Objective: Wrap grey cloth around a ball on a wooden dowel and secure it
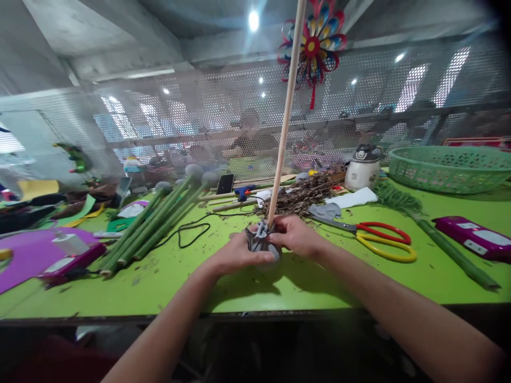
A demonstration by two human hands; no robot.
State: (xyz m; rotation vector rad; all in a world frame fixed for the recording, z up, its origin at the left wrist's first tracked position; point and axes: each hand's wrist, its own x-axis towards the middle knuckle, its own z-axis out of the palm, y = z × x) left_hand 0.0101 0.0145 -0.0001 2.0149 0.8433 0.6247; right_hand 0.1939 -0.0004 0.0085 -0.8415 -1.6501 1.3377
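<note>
Clasping a gray cloth bundle (260, 243) at the foot of a slightly tilted wooden stick (285, 122), the left hand (233, 254) and right hand (297, 234) curl closed around it.

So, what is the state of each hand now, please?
Left hand: closed around the grey bundle.
Right hand: closed at its gathered top, beside the foot of the wooden stick.

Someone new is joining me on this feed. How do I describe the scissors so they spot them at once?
On the lime-green table, find the person's right hand and look to its right, just beyond the forearm. The scissors lie there, blades pointing left by a scrap of grey cloth. Their handles set them apart: one loop red, the other yellow.
</note>
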